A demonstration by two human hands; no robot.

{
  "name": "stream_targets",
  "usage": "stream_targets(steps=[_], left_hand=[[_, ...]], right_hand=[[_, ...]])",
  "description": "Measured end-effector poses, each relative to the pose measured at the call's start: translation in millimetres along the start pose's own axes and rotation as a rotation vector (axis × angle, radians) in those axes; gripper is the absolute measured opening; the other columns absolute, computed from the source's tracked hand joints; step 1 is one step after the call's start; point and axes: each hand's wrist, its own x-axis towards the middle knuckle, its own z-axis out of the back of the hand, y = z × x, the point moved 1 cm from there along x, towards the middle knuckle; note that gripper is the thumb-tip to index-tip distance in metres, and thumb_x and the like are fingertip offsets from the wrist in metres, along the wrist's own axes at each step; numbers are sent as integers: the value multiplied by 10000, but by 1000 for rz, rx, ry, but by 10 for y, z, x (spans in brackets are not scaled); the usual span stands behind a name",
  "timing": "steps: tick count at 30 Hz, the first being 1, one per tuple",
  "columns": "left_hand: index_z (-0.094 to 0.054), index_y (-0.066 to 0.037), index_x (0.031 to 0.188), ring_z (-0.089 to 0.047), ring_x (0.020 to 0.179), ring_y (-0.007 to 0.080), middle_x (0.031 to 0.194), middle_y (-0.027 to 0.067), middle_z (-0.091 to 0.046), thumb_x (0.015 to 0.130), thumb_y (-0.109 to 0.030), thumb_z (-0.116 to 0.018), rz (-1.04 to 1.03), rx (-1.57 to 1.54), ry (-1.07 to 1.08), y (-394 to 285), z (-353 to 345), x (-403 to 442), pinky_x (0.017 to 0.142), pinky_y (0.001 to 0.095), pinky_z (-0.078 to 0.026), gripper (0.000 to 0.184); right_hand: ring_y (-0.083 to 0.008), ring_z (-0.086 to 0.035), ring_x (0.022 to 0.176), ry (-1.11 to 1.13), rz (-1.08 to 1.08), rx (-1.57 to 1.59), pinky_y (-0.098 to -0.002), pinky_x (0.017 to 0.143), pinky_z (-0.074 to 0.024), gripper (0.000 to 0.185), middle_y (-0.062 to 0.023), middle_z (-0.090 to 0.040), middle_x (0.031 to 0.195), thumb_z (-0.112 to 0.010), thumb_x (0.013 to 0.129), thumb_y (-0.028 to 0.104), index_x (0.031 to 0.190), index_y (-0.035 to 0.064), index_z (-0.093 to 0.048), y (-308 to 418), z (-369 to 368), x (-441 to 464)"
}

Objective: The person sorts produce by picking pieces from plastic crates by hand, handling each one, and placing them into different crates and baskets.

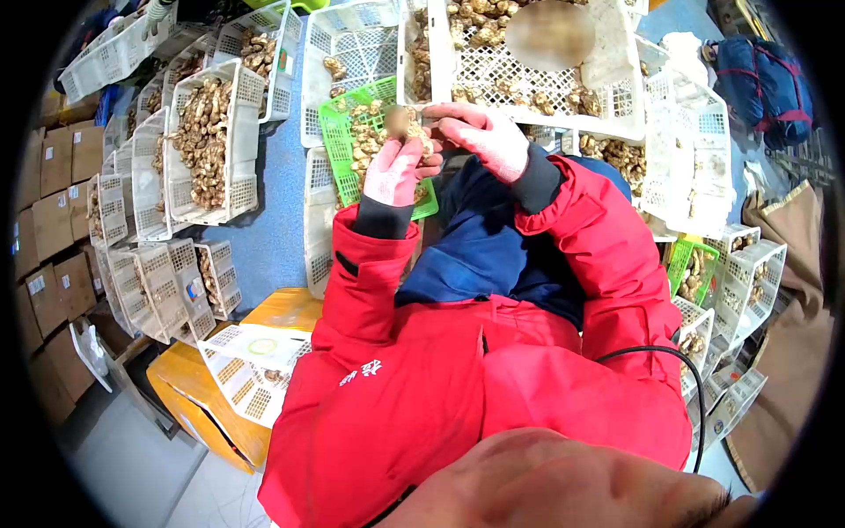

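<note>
My left hand, in a pink and white glove, is closed around a knobbly piece of ginger root. Part of that piece is blurred and part lies behind my fingers. From the right, my right hand, gloved the same way, has its bent fingers on the same piece. Both hands are above the right side of a green plastic basket that holds more ginger pieces. The basket slants in front of my knees, beside a white crate.
A large white crate with ginger stands ahead, and another white crate is left of it. Stacked crates of ginger line the left. More crates and a small green basket are at the right. A black cable crosses my right sleeve.
</note>
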Motion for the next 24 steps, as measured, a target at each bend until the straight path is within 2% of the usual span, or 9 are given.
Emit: stream_targets(steps=[5,6,7,9,11,15,17,19,24], left_hand=[[-462,10,1104,-561,858,157,998,101,-566,812,-56,-559,-195,128,-100,106,-19,22,769,260,-448,315],[-446,17,1122,-560,884,161,1024,111,-562,779,-34,-590,-237,222,-161,142,-13,29,800,263,-441,376],[-431,25,1141,-559,911,166,1049,120,-557,746,-11,-621,-274,315,-208,154,-36,31,832,266,-433,440],[-413,37,1159,-558,923,177,1063,126,-552,744,3,-611,-181,518,-255,75,-126,-24,839,271,-431,461],[-389,52,1181,-552,936,185,1074,140,-543,751,9,-594,-203,405,-133,43,-165,-31,850,281,-427,479],[-378,74,1197,-561,865,158,1073,164,-545,857,-116,-541,-351,482,-45,23,-143,-165,789,262,-444,422],[-376,76,1198,-561,845,167,1046,174,-553,865,-161,-541,-236,401,-90,-23,-117,-180,764,271,-456,441],[-376,78,1191,-557,836,177,1042,178,-549,864,-233,-543,-190,415,-111,-34,-3,-157,741,270,-463,481],[-383,74,1185,-554,839,182,1000,154,-544,869,-229,-531,-108,323,-14,125,150,-74,720,277,-468,462]], right_hand=[[-88,-539,842,-107,94,-143,-216,740,-431,473,-53,-591,976,-585,786,218,1192,1,-476,143,-160,-57],[-117,-519,952,-32,-23,-156,-236,835,-408,501,-74,-563,1058,-564,813,167,1251,-14,-402,26,-120,-39],[-102,-513,914,-106,101,65,-226,800,-414,496,-58,-573,1016,-555,817,176,1252,-7,-405,-77,-217,-29],[-85,-511,870,-107,187,-165,-214,765,-417,492,-47,-570,996,-543,828,191,1256,-6,-402,-104,-127,-12],[-87,-519,859,-135,118,270,-219,743,-423,489,-49,-563,1009,-524,841,197,1268,4,-387,-120,-103,-30],[-123,-539,867,8,163,791,-253,730,-435,573,-57,-557,1015,-565,843,187,1322,26,-293,-311,-6,30],[-122,-541,868,-38,161,723,-254,725,-433,644,-65,-560,1010,-575,840,217,1345,27,-226,-158,27,-44],[-155,-567,884,-9,216,562,-248,712,-445,701,-125,-561,1022,-586,787,116,1355,21,-187,-146,132,43],[-208,-578,908,-87,324,643,-270,748,-469,626,-180,-550,1071,-574,768,41,1318,11,-277,-63,289,-70]])
